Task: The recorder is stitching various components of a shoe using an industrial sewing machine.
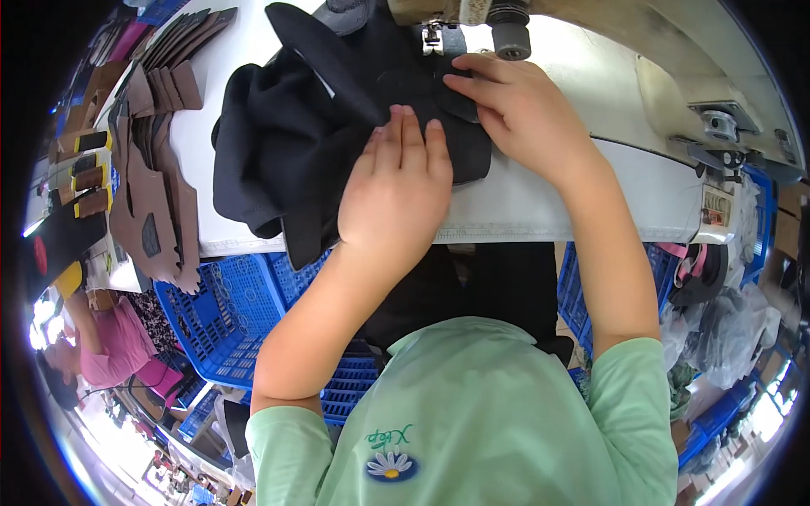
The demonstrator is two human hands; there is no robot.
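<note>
A bunched black fabric piece (278, 143) lies on the white sewing machine table (523, 198), its right part flat beneath the presser foot (433, 39). My left hand (395, 181) rests palm down on the cloth with fingers stretched forward, side by side and flat. Beside the presser foot, my right hand (527, 110) touches the fabric's right edge with fingertips spread. A curved black flap (321, 63) stands up from the folds at the far left of the cloth. Part of the fabric beneath my hands is hidden.
Brown cut pieces (139, 194) are stacked at the table's left, near thread spools (91, 179). The sewing machine head (591, 17) spans the back right. Below the table stand blue baskets (224, 316). A person in pink (118, 341) is at far left.
</note>
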